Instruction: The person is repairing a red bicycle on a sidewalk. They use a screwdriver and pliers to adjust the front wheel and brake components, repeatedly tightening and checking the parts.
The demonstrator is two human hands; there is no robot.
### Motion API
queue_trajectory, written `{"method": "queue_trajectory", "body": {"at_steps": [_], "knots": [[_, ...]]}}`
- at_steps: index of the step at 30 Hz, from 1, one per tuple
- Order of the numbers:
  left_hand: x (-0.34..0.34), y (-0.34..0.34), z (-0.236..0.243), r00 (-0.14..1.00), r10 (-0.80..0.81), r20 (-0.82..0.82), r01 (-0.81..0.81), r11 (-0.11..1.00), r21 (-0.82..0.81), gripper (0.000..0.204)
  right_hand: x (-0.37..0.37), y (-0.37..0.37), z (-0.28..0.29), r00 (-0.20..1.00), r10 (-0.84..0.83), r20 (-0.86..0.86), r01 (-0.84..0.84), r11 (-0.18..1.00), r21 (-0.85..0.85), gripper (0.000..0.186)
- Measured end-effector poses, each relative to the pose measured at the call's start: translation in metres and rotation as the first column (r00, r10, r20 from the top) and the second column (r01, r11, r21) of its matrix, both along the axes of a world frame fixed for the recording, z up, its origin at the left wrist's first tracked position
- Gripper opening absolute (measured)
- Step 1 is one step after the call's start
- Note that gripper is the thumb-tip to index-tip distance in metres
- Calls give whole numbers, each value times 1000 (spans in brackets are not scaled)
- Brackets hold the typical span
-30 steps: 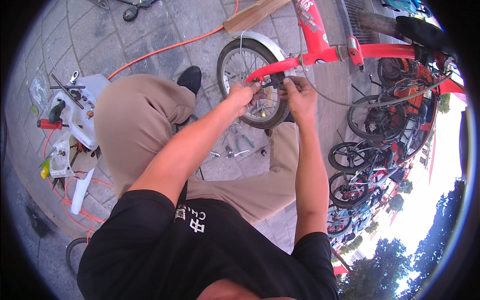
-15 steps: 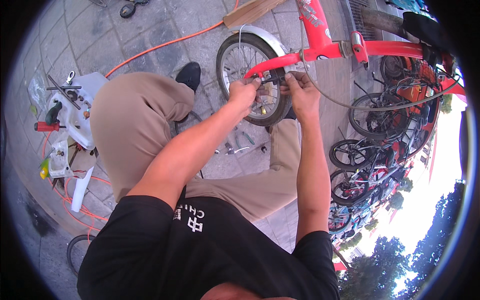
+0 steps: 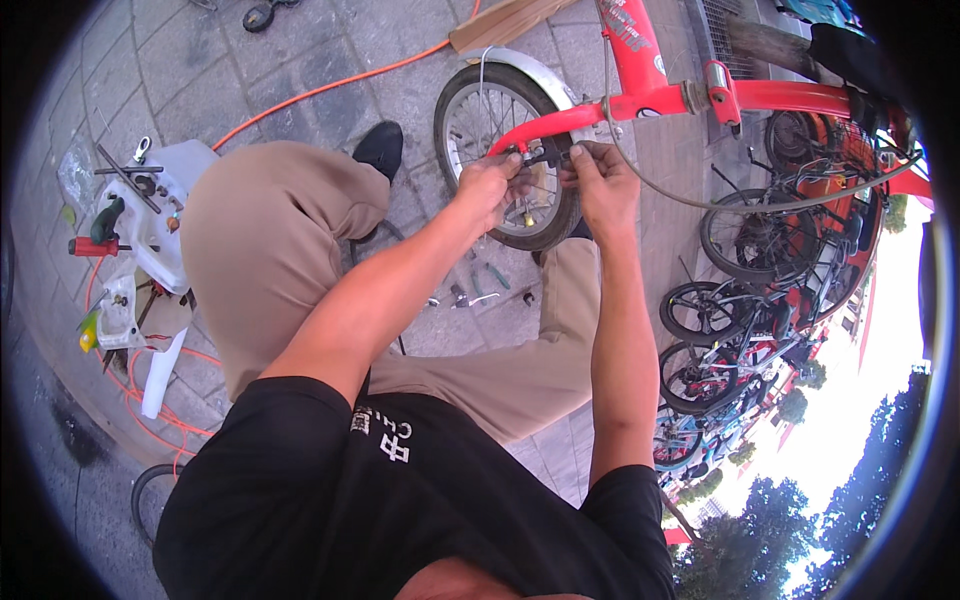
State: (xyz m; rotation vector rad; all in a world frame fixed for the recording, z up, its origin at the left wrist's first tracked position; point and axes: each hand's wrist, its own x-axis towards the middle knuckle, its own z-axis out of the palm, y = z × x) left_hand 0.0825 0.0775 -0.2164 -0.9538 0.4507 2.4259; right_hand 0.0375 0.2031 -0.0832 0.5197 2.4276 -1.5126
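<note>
A red bicycle (image 3: 640,60) stands ahead of me, its small spoked wheel (image 3: 505,160) under a silver mudguard (image 3: 520,72). My left hand (image 3: 490,188) is closed around a part by the end of the red fork (image 3: 530,128), with the thumb on top. My right hand (image 3: 605,182) pinches at the right end of a dark brake part (image 3: 545,157) that spans the gap between my hands over the wheel. Fingers cover what the left one grips. Below the hands a brass-coloured piece (image 3: 528,218) shows near the tyre. A grey cable (image 3: 690,205) loops off to the right.
Loose pliers (image 3: 497,275) and a brake lever (image 3: 482,299) lie on the paving between my legs. At left are a white tool tray (image 3: 160,245) and a red-handled screwdriver (image 3: 92,246). An orange hose (image 3: 300,100) crosses the ground. Parked bicycles (image 3: 750,230) line the right.
Both hands stay at the brake part with only slight finger shifts. The view has tilted very slightly; nothing else has visibly moved.
</note>
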Motion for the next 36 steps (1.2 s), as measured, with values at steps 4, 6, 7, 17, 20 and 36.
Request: {"method": "queue_trajectory", "body": {"at_steps": [4, 6, 7, 17, 20, 36], "knots": [[-2, 3, 1, 1000, 14, 6, -14, 998, -63, 19, -2, -2, 4, 997, -56, 62, 57, 998, -20, 22], [-4, 4, 1, 1000, 16, -12, -16, 998, -60, 19, -5, -2, 5, 996, -56, 66, 57, 998, -17, 23], [-8, 3, -3, 999, 18, -32, -19, 999, -31, 19, -4, -3, 4, 998, -31, 50, 31, 999, -14, 23], [0, 6, -9, 997, 78, -20, -77, 996, 33, 23, -8, -4, 10, 996, 66, 61, -73, 991, 110, 26], [3, 5, -11, 997, 16, -73, -17, 1000, -15, 21, -11, 5, 7, 997, 24, 72, -29, 996, 79, 30], [-20, -18, -2, 608, -744, -276, -389, 24, -921, 91, 214, 83, -106, 955, -126, 269, 48, 960, 277, 39]]}}
